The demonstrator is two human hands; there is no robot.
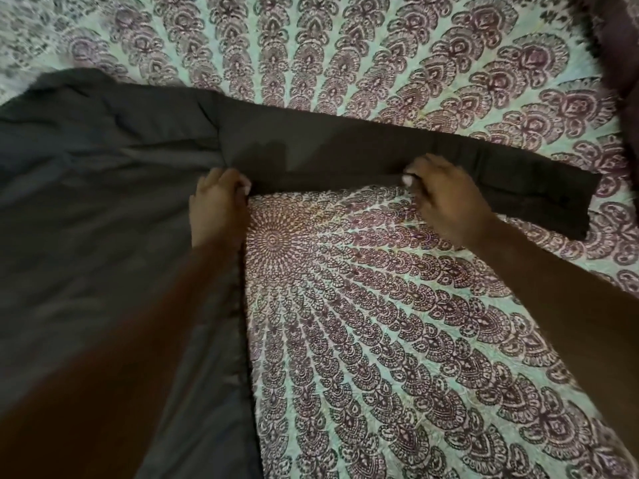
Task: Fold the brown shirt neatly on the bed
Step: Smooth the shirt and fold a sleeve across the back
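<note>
Left hand [216, 198] and right hand [446, 195], fingers curled, apparently pinching the brown shirt [86, 202] sleeve [345, 150] edge; bed [380, 305] beneath the fingers.

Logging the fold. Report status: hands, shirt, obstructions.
Left hand grips sleeve edge at armpit; right hand grips it mid-length. Brown shirt flat on bedsheet, sleeve stretched out, unfolded. Dark purple cloth at far corner, apart from sleeve.
</note>
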